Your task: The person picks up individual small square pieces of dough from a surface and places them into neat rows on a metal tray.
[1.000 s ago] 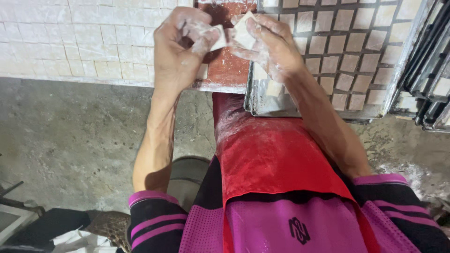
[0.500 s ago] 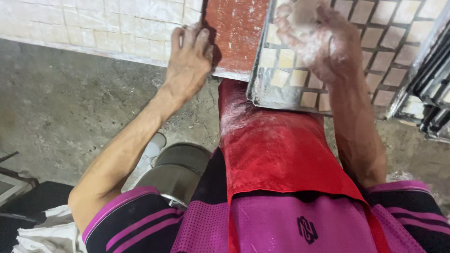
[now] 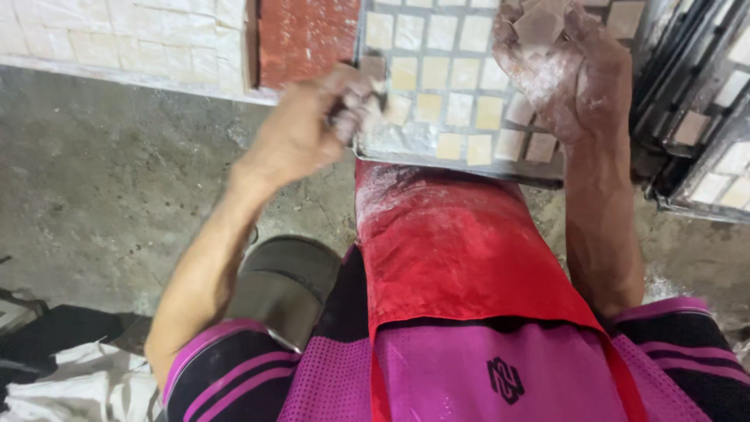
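Note:
My left hand (image 3: 308, 129) is blurred with motion at the near left corner of a metal tray (image 3: 414, 144), its fingers closed around a small pale square piece (image 3: 371, 70). My right hand (image 3: 566, 66), dusted with white powder, is held palm up over the tray's right side and cups several square pieces (image 3: 539, 23). The tray holds rows of pale square pieces (image 3: 453, 55) laid flat. A red apron (image 3: 453, 242) dusted with powder covers my lap just below the tray.
A reddish board (image 3: 301, 35) lies left of the tray, with more rows of pale squares (image 3: 125, 31) beyond it. Dark racks holding further trays (image 3: 703, 117) stand at the right. A concrete floor (image 3: 109, 180) and a dark sandal (image 3: 285, 285) lie below left.
My left hand has left the reddish board and swung right to the tray's corner, closing on a piece. My right hand stays raised over the tray with its pieces.

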